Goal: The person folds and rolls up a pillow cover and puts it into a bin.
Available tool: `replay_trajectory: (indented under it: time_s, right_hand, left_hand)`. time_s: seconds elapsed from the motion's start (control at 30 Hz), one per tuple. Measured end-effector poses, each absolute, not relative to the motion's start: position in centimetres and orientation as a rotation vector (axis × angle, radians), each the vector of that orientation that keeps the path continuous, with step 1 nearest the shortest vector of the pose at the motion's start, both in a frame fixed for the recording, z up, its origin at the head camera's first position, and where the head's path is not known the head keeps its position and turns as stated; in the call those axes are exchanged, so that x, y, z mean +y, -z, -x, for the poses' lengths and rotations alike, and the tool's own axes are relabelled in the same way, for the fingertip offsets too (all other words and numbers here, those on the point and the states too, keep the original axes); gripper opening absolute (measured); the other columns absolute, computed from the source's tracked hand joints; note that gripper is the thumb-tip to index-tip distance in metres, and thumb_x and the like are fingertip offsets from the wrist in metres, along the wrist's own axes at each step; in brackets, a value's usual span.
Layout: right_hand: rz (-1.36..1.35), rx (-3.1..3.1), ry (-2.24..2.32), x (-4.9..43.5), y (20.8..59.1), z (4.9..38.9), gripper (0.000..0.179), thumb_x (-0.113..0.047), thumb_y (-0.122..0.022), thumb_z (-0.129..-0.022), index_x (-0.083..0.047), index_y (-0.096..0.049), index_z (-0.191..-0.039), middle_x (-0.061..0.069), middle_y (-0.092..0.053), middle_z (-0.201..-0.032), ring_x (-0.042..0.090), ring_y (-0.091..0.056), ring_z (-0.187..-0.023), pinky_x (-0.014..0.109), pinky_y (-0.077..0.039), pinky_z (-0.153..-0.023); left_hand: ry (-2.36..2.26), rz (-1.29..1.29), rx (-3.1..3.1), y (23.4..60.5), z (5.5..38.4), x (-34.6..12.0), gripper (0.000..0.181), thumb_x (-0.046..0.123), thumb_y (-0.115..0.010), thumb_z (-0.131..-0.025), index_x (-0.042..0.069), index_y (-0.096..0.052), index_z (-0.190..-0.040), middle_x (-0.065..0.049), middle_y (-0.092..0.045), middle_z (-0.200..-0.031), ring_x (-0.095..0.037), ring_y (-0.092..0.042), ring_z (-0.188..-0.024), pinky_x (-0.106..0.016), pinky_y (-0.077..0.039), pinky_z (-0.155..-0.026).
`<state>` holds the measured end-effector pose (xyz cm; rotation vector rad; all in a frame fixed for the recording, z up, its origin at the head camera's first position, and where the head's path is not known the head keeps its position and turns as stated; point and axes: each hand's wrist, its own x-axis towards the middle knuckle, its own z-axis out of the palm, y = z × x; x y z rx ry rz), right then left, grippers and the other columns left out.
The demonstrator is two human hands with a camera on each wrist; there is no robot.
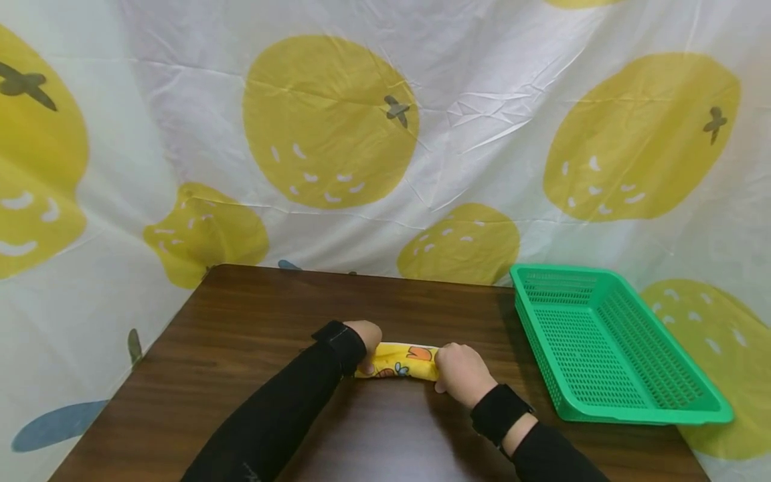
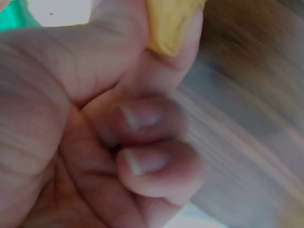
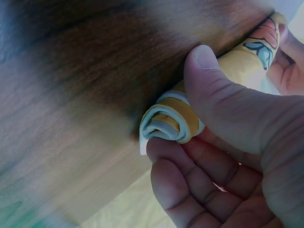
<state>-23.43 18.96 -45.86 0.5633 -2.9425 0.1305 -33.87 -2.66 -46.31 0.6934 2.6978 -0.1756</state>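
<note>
A yellow cloth (image 1: 400, 360) with a printed pattern and a pale underside lies rolled into a tube on the brown table. My left hand (image 1: 366, 343) pinches its left end. In the left wrist view only a yellow tip of the cloth (image 2: 171, 28) shows between thumb and forefinger, the other fingers curled into the palm. At the right end, my right hand (image 1: 464, 373) grips the roll. The right wrist view shows the spiral end of the cloth (image 3: 166, 124) between thumb and fingers, and my left hand (image 3: 289, 59) at the far end.
A green plastic basket (image 1: 620, 408) with mesh walls stands on the table's right side. The wooden table (image 1: 241, 335) stretches left of and behind the roll. A white curtain (image 1: 470, 134) with large yellow fruit prints hangs at the back and sides.
</note>
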Motion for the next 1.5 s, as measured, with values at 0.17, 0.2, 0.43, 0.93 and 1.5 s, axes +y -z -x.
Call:
replay_trajectory:
  time_s: [0.17, 0.2, 0.43, 0.93, 1.5]
  right_hand:
    - [-0.575, -2.954, -0.101, 18.8, 45.4, 23.4, 0.032, -0.01, -0.102, -0.063, -0.003, -0.073, -0.078, 0.009, -0.07, -0.074, 0.027, -0.065, -0.065, 0.047, -0.059, -0.069]
    - [-0.576, -2.958, -0.098, 18.7, 45.3, 23.5, 0.033, -0.01, -0.102, -0.064, -0.003, -0.074, -0.078, 0.009, -0.07, -0.074, 0.027, -0.065, -0.065, 0.047, -0.059, -0.069]
    - [-0.563, -2.975, -0.089, 18.8, 45.0, 23.7, 0.033, -0.011, -0.101, -0.065, -0.003, -0.073, -0.08, 0.007, -0.069, -0.074, 0.023, -0.061, -0.064, 0.045, -0.058, -0.068]
    - [-0.581, -2.971, -0.105, 18.6, 45.6, 23.4, 0.025, -0.008, -0.097, -0.071, -0.002, -0.075, -0.081, 0.01, -0.071, -0.075, 0.027, -0.064, -0.065, 0.047, -0.057, -0.068]
    - [-0.87, -3.385, -0.144, 19.7, 42.4, 26.8, 0.037, -0.007, -0.089, -0.084, -0.013, -0.058, -0.064, -0.007, -0.045, -0.066, 0.009, -0.041, -0.06, 0.025, -0.038, -0.06]
  left_hand:
    - [0.085, -0.649, 2.8, 47.9, 35.3, -4.4, 0.055, 0.057, -0.102, -0.058, 0.016, -0.069, -0.075, 0.002, -0.064, -0.077, -0.02, -0.058, -0.077, -0.041, -0.054, -0.078]
    - [0.071, -0.619, 2.817, 47.4, 34.9, -4.4, 0.055, 0.057, -0.102, -0.056, 0.016, -0.07, -0.075, 0.001, -0.065, -0.077, -0.021, -0.06, -0.077, -0.042, -0.055, -0.079]
    - [0.18, -0.922, 3.093, 45.5, 30.1, -3.6, 0.034, 0.035, -0.099, -0.07, 0.015, -0.076, -0.086, 0.003, -0.064, -0.072, -0.016, -0.056, -0.064, -0.037, -0.053, -0.063]
    - [0.206, -1.104, 3.273, 47.7, 24.8, -4.3, 0.015, 0.025, -0.085, -0.092, 0.011, -0.084, -0.09, -0.001, -0.077, -0.077, -0.016, -0.064, -0.068, -0.032, -0.059, -0.064]
    - [0.081, -1.077, 3.231, 46.8, 23.7, -4.6, 0.025, 0.031, -0.097, -0.073, 0.013, -0.08, -0.078, 0.001, -0.073, -0.072, -0.016, -0.058, -0.064, -0.033, -0.054, -0.061]
